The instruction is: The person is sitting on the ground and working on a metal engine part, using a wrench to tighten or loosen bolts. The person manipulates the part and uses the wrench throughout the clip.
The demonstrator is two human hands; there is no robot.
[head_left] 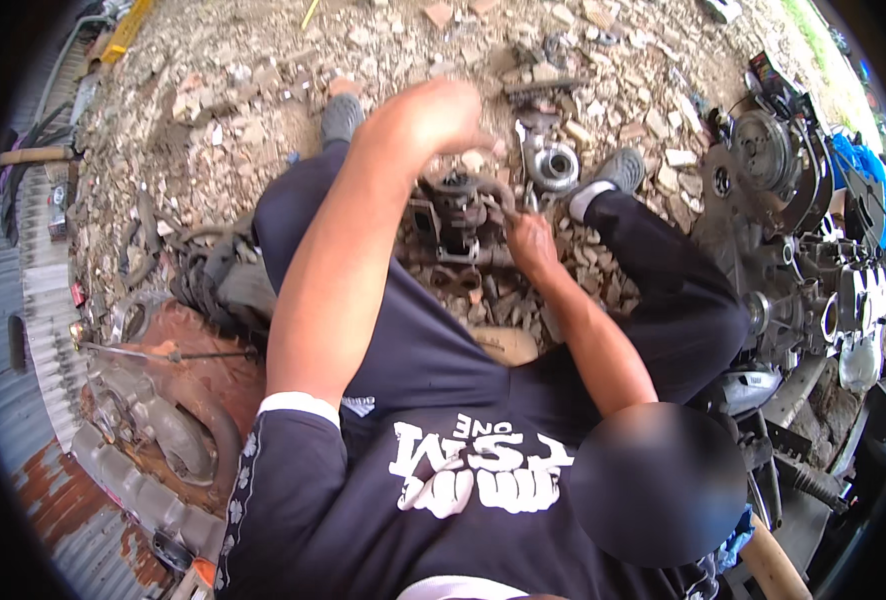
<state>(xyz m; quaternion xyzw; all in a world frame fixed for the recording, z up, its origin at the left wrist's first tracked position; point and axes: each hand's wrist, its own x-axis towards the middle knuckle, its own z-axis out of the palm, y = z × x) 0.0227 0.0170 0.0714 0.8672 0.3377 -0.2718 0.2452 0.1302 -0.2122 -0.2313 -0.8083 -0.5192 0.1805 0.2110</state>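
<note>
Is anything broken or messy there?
Yes. The ground is strewn with broken rubble, and loose metal parts lie scattered, like a round silvery housing. The left hand and right hand work on a grimy engine part.

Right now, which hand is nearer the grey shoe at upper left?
Left. The left hand is raised just right of the shoe. The right hand is lower and farther right, at the metal part.
</note>
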